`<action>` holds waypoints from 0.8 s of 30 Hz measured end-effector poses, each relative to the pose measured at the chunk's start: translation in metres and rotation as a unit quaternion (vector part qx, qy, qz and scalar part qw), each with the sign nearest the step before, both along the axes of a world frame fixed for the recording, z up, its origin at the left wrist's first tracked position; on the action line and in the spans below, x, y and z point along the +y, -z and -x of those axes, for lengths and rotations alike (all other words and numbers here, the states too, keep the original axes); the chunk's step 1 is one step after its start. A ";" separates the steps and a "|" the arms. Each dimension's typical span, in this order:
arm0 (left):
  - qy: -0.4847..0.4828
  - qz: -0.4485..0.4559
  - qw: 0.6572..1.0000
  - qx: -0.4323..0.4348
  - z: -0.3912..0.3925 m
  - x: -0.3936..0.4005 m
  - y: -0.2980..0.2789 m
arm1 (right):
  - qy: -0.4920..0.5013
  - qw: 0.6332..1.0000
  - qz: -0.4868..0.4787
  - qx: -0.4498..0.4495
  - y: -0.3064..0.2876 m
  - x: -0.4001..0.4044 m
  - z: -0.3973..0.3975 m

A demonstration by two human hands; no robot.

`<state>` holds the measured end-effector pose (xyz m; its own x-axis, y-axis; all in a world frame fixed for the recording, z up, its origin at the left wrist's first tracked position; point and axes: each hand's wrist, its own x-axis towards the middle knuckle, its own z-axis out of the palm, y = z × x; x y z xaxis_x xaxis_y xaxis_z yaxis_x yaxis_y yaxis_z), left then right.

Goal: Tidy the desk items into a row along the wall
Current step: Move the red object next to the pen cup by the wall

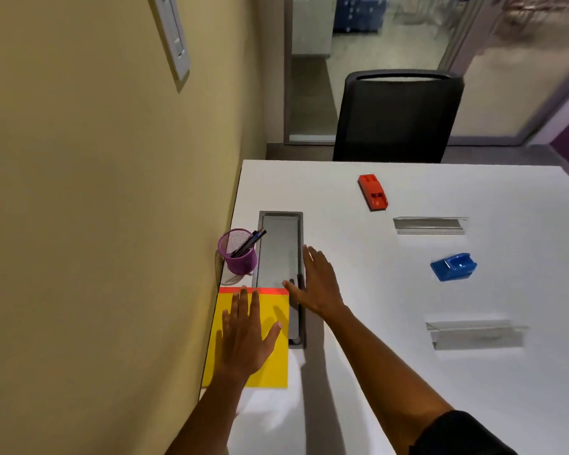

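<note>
Beige wall runs down the left, with a grey wall plate up high. White bench butts against it. Purple mesh pen cup holding dark pens stands at the wall edge. Just nearer the camera, a yellow notepad with a red top strip lies flat along the wall edge, overlapping the near end of a grey recessed cable tray lid. Left hand rests flat on the notepad, grip open, fingers straight and spread. Right hand lies at the tray's right rim, grip also open, fingers straight, thumb reaching toward the notepad's top right corner. Out on the bench, well apart from the wall: red stapler at the far side, a clear acrylic strip nearer, a blue plastic tape dispenser nearer still, and a second clear acrylic strip nearest. Black office chair stands behind the far edge.
</note>
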<state>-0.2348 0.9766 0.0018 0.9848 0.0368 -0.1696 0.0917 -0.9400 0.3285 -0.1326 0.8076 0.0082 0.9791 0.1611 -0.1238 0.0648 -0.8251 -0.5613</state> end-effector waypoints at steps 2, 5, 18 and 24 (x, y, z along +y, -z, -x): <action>0.017 0.002 1.000 0.001 0.001 -0.016 -0.012 | -0.011 0.997 0.071 -0.025 -0.013 -0.027 0.016; 0.036 0.011 0.999 -0.008 0.002 -0.042 -0.027 | -0.010 0.988 0.150 -0.047 -0.031 -0.065 0.042; 0.203 0.019 0.978 -0.052 0.034 -0.225 -0.105 | 0.162 0.955 0.242 -0.060 -0.121 -0.242 0.163; 0.281 0.021 0.956 -0.081 0.096 -0.329 -0.141 | 0.243 0.931 0.262 -0.077 -0.158 -0.350 0.258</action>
